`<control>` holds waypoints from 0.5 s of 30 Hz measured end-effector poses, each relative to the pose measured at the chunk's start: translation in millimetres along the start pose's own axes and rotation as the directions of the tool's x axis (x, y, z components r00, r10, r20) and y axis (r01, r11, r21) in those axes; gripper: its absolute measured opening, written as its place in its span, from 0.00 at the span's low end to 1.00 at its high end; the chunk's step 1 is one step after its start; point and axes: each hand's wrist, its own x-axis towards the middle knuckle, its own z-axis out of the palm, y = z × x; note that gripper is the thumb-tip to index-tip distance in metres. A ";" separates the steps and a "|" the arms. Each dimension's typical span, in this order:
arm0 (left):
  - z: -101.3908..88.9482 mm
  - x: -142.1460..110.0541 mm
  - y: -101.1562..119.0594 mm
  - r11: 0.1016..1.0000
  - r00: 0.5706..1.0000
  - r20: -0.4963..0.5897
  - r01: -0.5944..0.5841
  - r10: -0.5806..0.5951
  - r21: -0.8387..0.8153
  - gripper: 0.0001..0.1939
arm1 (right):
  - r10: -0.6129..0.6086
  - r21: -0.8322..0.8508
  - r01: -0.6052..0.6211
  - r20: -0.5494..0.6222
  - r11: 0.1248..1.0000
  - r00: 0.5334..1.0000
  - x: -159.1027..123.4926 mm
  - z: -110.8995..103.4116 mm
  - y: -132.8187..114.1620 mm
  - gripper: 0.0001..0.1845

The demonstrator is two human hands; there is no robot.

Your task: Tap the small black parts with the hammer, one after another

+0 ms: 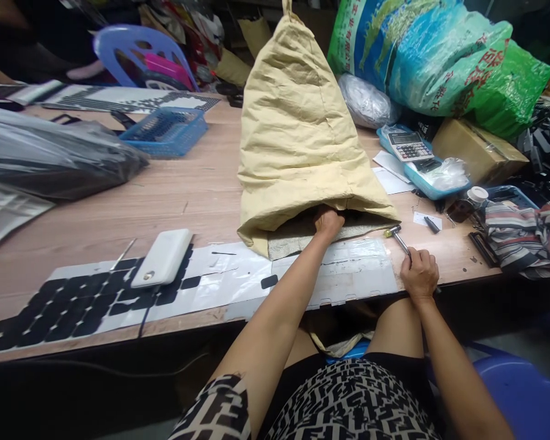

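Head view: right hand (420, 275), fingers wrapped round hammer (400, 243). Left hand (329, 222), fingers hidden by yellow cloth (302, 146), grip unclear. Around: white device (162, 260), blue basket (178, 144), calculator (410, 148).

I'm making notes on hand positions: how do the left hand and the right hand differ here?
The left hand reaches into the opening of the yellow cloth cover, partly hidden; the right hand is outside it.
The right hand grips a small hammer; whether the left hand holds anything cannot be seen.
The left hand is farther in over the table, the right hand nearer its front edge.
Both are bare.
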 end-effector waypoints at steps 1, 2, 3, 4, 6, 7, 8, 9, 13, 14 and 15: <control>-3.9 -4.5 0.5 0.995 1.000 -0.025 -0.004 0.006 0.095 0.16 | 0.004 0.005 -0.004 0.003 1.000 1.000 -0.1 0.1 0.1 0.16; -9.2 -10.3 0.2 0.977 0.998 -0.045 -0.022 0.032 0.214 0.16 | 0.007 0.011 -0.007 0.007 1.000 1.000 0.0 0.1 0.1 0.16; -15.8 -17.4 -1.1 0.944 0.996 -0.048 -0.061 0.081 0.324 0.13 | 0.009 0.018 -0.010 0.011 1.000 1.000 0.2 0.0 0.1 0.16; -23.4 -25.7 -3.7 0.907 0.989 -0.025 -0.125 0.147 0.402 0.10 | 0.012 0.025 -0.012 0.015 1.000 1.000 0.4 -0.2 0.0 0.16; -39.5 -45.1 -12.8 0.842 0.957 0.077 -0.283 0.280 0.459 0.07 | 0.015 0.034 -0.015 0.019 0.999 1.000 1.0 -0.8 -0.4 0.16; -47.0 -55.4 -18.9 0.817 0.934 0.147 -0.355 0.324 0.454 0.09 | 0.014 0.033 -0.014 0.019 0.999 1.000 1.2 -1.1 -0.6 0.16; -53.5 -65.3 -25.4 0.802 0.910 0.224 -0.413 0.348 0.432 0.11 | 0.013 0.031 -0.014 0.019 0.999 1.000 1.4 -1.3 -0.9 0.16; -58.7 -74.5 -31.9 0.795 0.884 0.299 -0.458 0.360 0.398 0.13 | 0.013 0.029 -0.013 0.017 1.000 1.000 1.7 -1.3 -1.0 0.15; -66.4 -95.4 -49.9 0.786 0.803 0.429 -0.553 0.414 0.276 0.13 | 0.021 0.029 -0.021 0.010 0.999 1.000 3.3 -0.3 1.2 0.16; -66.2 -96.4 -51.5 0.789 0.799 0.427 -0.556 0.422 0.261 0.13 | 0.020 0.033 -0.020 0.014 0.999 1.000 4.0 0.2 2.7 0.16; -65.8 -96.2 -52.2 0.797 0.801 0.425 -0.551 0.422 0.248 0.13 | 0.016 0.040 -0.017 0.023 0.999 1.000 4.8 0.6 4.3 0.16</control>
